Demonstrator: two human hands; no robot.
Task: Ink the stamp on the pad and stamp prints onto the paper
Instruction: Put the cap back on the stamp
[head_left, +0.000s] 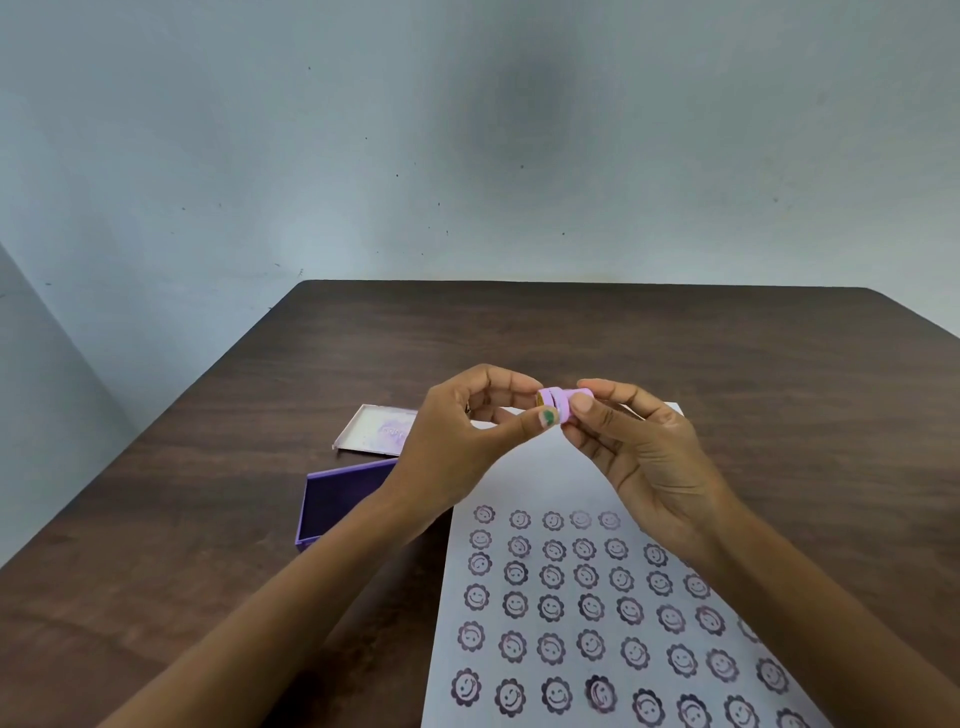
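Observation:
A small lilac stamp (562, 399) lies sideways in the air above the top of the paper, held between both hands. My left hand (467, 436) pinches its left end with thumb and fingers; the thumbnail carries green polish. My right hand (639, 457) grips its right end. The white paper (540, 467) lies on the table and bears several rows of purple smiling-flower prints (590, 605). The purple ink pad (332, 504) sits open to the left of the paper, partly hidden by my left forearm.
The pad's clear lid (371, 428) lies just behind the pad. Everything rests on a dark wooden table (727, 353) whose far edge meets a pale blue wall. The table's left edge runs diagonally near the pad.

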